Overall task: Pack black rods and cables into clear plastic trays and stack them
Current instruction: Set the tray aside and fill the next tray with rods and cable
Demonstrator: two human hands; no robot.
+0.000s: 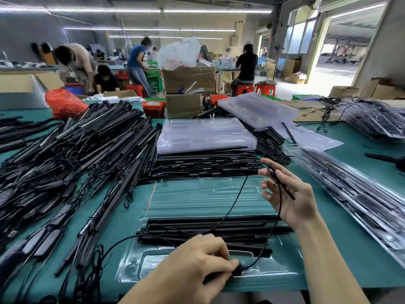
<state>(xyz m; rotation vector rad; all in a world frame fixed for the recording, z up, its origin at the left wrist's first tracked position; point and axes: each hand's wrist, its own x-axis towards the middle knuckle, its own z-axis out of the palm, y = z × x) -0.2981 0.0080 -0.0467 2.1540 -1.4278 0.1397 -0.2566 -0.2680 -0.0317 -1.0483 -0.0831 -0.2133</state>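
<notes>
Our left hand (203, 257) pinches a cable (232, 207) end over the rod-filled tray (135, 268), our right hand (285, 194) loosely holds its loop; next, we tuck it in.

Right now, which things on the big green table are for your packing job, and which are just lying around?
For the job:
clear tray
black rods in it
cable, held by my left hand and right hand
rod pile
empty trays
filled trays

Just lying about:
red bag
cardboard boxes
paper sheet

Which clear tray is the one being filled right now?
The single tray lying under both hands, with black rods in it; the other empty trays sit stacked farther back.
</notes>
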